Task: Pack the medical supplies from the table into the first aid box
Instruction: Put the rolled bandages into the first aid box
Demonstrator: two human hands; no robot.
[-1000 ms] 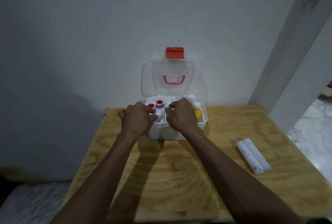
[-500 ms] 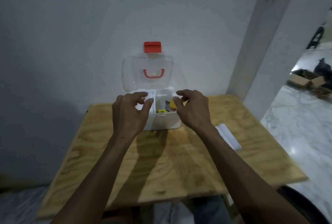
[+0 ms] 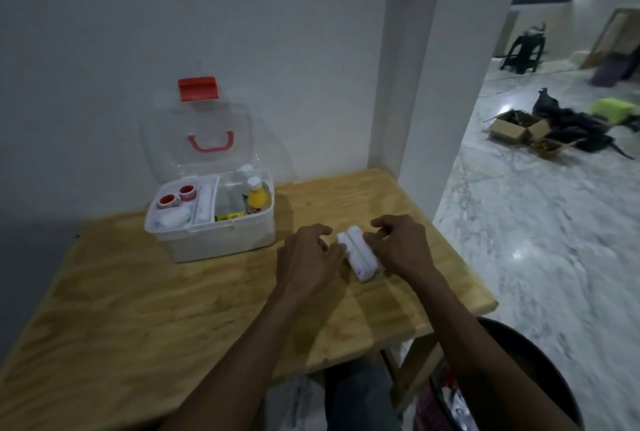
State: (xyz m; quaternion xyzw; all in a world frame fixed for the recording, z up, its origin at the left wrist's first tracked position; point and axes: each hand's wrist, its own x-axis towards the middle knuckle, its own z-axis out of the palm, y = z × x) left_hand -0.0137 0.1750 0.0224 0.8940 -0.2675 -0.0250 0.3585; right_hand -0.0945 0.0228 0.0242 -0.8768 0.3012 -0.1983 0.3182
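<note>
The white first aid box (image 3: 221, 240) stands open on the wooden table (image 3: 138, 309), its clear lid (image 3: 197, 136) with a red latch leaning back at the wall. Inside it lie two red-capped jars (image 3: 176, 197), white rolls (image 3: 171, 219) and a yellow bottle (image 3: 258, 200). Two white bandage rolls (image 3: 360, 256) lie side by side on the table to the right of the box. My left hand (image 3: 308, 257) is at their left side and my right hand (image 3: 403, 245) at their right side, fingers curled and apart, touching or nearly touching the rolls.
A white wall runs behind the table and a white pillar (image 3: 408, 67) stands at its back right corner. The table's right edge drops to a marble floor with cardboard boxes (image 3: 519, 127) and a dark stool (image 3: 524, 50) far off. A dark round seat (image 3: 540, 378) sits below right.
Both hands have left the box and moved right to the two bandage rolls. My head has turned right, so the box now appears at the left.
</note>
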